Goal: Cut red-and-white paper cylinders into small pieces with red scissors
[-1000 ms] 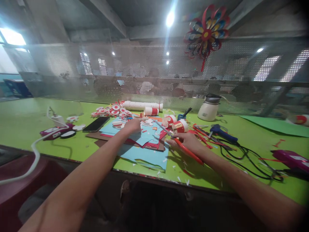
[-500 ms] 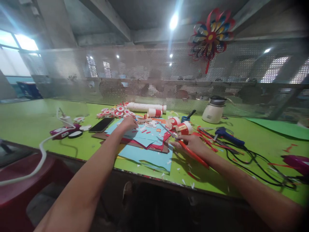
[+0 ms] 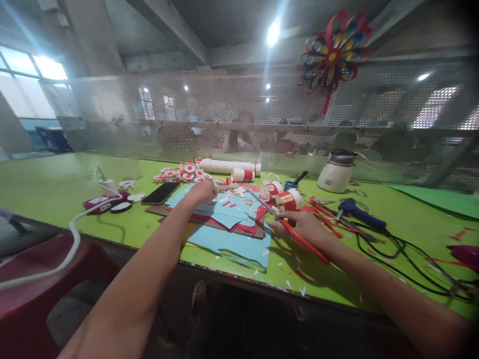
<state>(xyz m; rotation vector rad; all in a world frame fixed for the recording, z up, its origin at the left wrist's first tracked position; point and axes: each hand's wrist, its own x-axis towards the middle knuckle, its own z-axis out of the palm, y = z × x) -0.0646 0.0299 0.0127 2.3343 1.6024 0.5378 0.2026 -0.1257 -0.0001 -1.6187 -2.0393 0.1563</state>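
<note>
Head view: a person's two bare arms reach over a craft-strewn workplace.
Tabletop [image 3: 48,184]: green, wide; it carries everything, so the materials lie flat within arm's reach.
Paper stack [image 3: 228,219]: blue and red sheets at centre, the lowest blue sheet overhanging the near edge.
Glue gun [image 3: 359,212]: blue, right of centre, lying apart with its black cord trailing right.
Left hand [image 3: 204,190]: at the far side of the stack, fingers curled down on scraps; whether they pinch one I cannot tell.
Right hand [image 3: 303,223]: fingers clenched round the scissors.
Scissors [image 3: 290,227]: red handles in that grip, blades pointing far-left over the stack's right edge.
</note>
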